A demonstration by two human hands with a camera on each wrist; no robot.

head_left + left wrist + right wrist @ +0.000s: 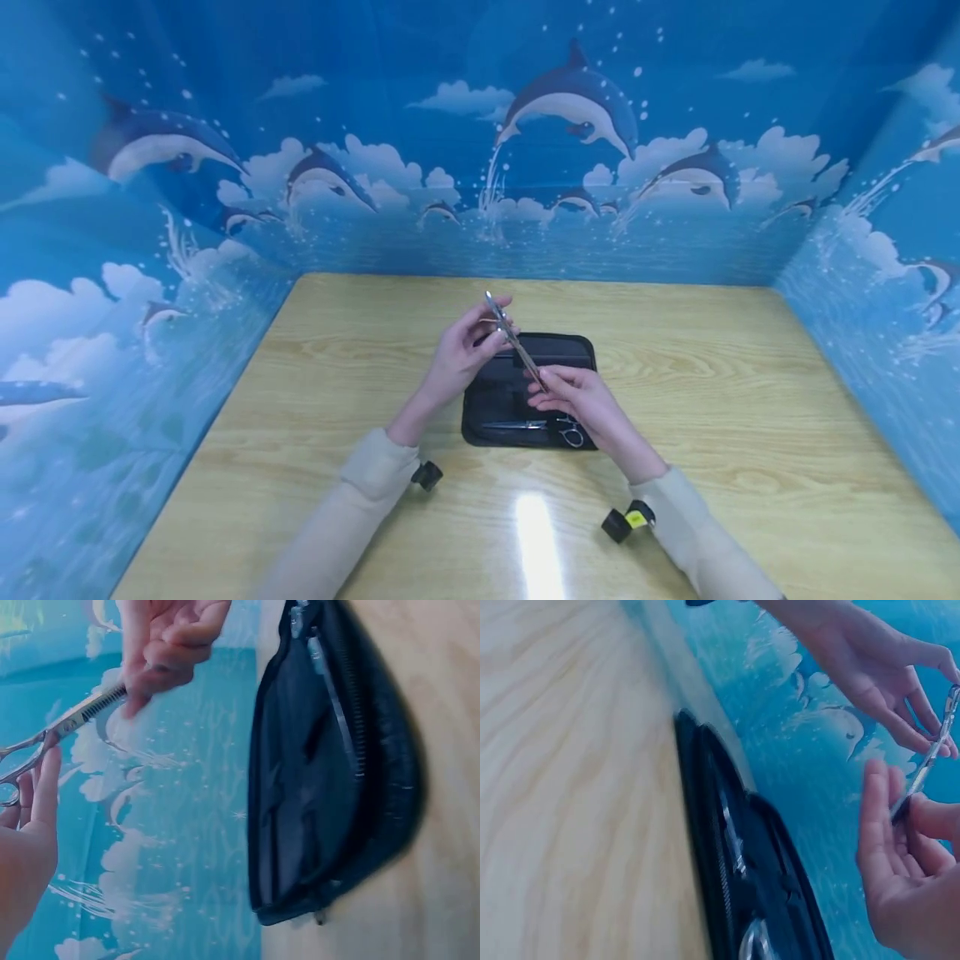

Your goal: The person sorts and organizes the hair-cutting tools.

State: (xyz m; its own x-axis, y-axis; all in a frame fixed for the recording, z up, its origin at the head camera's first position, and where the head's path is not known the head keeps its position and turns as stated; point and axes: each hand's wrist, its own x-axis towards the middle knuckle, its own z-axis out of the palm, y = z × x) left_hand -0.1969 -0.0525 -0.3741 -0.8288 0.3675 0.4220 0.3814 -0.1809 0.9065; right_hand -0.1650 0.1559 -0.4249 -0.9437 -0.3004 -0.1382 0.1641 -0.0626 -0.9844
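Note:
A pair of silver thinning scissors point(521, 348) is held in the air between both hands, above a black case. One blade shows comb-like teeth in the left wrist view. My left hand point(457, 357) pinches the scissors near the finger rings and pivot. At the other end, my right hand point(583, 402) pinches the blade tips between thumb and fingers. The black zippered case point(491, 390) lies unfolded on the table below. Inside its near side rests a second pair of scissors point(519, 426), rings to the right, partly behind my right hand.
A light wood-grain table point(720, 400) carries the case near its middle. Blue curtain walls point(420, 242) with dolphins and clouds stand along the back and both sides. Dark wrist-worn cameras point(617, 526) sit at both cuffs.

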